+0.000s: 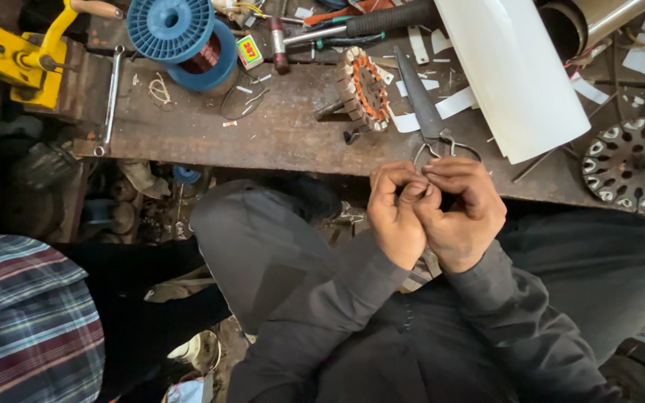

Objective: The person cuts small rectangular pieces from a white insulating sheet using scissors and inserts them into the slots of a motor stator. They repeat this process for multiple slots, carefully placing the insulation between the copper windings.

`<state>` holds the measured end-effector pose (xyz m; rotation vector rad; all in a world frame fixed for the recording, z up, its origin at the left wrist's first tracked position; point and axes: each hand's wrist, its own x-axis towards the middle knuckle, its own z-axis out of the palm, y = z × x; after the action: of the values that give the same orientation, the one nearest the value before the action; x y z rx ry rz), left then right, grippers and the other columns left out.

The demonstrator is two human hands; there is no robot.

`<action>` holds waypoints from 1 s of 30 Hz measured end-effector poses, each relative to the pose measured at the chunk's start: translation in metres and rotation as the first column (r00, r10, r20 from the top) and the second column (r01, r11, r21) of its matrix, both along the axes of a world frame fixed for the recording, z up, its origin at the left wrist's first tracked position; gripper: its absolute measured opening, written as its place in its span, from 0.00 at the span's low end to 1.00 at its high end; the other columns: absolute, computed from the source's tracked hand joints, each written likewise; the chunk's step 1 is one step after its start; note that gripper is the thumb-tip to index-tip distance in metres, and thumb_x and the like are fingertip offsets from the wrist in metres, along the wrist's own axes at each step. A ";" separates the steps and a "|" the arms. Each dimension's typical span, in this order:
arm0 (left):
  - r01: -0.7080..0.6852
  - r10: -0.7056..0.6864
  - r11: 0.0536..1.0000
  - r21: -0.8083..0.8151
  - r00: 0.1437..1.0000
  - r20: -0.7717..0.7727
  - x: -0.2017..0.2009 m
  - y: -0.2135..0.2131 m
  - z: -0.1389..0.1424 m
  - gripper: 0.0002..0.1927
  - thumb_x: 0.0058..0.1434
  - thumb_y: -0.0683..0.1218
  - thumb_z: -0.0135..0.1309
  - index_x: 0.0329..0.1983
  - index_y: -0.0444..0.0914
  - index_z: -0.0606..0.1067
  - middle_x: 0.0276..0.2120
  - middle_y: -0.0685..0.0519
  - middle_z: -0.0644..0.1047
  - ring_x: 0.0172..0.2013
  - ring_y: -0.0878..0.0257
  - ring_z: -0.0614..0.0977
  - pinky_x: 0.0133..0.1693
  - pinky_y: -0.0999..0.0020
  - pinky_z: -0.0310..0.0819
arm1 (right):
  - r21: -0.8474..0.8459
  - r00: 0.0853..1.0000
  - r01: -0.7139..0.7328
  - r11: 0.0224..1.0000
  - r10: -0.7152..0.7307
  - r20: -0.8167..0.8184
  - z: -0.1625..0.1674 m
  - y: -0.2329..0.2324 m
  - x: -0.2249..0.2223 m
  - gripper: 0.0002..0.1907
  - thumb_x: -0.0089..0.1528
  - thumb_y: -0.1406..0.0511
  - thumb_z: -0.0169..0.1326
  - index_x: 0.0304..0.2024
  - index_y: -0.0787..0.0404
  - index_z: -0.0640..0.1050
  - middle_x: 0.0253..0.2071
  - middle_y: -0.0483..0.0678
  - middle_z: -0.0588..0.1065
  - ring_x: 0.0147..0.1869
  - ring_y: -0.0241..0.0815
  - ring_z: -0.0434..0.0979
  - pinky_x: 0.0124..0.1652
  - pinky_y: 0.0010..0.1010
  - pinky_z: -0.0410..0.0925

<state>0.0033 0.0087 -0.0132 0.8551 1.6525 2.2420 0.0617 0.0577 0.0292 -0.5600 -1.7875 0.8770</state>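
Grey-sleeved, my left hand (396,220) & right hand (460,216) press together, fingers pinched on sth tiny between them — can't tell what; scissors (427,112) lie just beyond on table (278,134), blades pointing away.

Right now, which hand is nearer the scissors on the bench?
Right. The right hand sits just below the scissors handles; the left hand is beside it, slightly further left of the handles.

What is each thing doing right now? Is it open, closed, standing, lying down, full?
Left hand: curled shut, fingertips pressed against the right hand.
Right hand: curled shut; anything held is hidden.
Grey metal scissors: lying flat, blades closed.
Round copper-wound motor stator: tipped on its edge.
Blue plastic wire spool: lying on the bench, copper wire wound inside.
White sheet roll: partly unrolled.
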 end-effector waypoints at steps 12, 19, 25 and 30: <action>-0.004 -0.016 0.988 0.152 0.992 0.128 -0.016 -0.008 0.010 0.06 0.73 0.42 0.51 0.49 0.35 0.71 0.52 0.51 0.69 0.50 0.64 0.72 0.56 0.71 0.68 | -0.358 0.974 -0.226 0.906 0.216 -0.069 0.002 0.000 0.012 0.08 0.68 0.77 0.53 0.50 0.71 0.75 0.54 0.54 0.76 0.56 0.42 0.78 0.56 0.28 0.71; 0.087 -0.145 0.963 -0.253 0.965 -0.218 -0.038 -0.026 0.037 0.06 0.68 0.40 0.59 0.46 0.35 0.77 0.38 0.51 0.78 0.36 0.68 0.80 0.39 0.74 0.74 | -0.165 0.941 -0.200 0.966 0.236 0.244 0.009 0.030 0.024 0.09 0.66 0.73 0.59 0.49 0.67 0.80 0.47 0.54 0.80 0.50 0.44 0.81 0.51 0.29 0.72; 0.208 -0.244 0.941 -0.266 0.964 -0.109 -0.053 -0.029 0.026 0.08 0.64 0.37 0.61 0.46 0.34 0.78 0.30 0.54 0.80 0.27 0.72 0.76 0.29 0.76 0.71 | 0.058 0.876 -0.230 0.971 0.181 0.448 0.020 0.034 0.022 0.19 0.60 0.69 0.66 0.54 0.66 0.80 0.42 0.54 0.80 0.43 0.49 0.83 0.43 0.34 0.74; 0.601 -0.466 0.796 -0.066 0.679 0.567 -0.075 -0.035 0.009 0.05 0.63 0.35 0.56 0.42 0.33 0.77 0.24 0.55 0.77 0.19 0.74 0.73 0.18 0.78 0.61 | 0.377 0.792 -0.531 0.759 0.287 0.539 0.039 0.049 0.022 0.14 0.59 0.68 0.66 0.45 0.65 0.79 0.44 0.55 0.79 0.46 0.52 0.82 0.45 0.38 0.76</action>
<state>-0.0713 -0.0266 -0.0046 0.4994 1.1762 1.6076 0.0838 0.1062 0.0678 0.0176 -2.5352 0.5277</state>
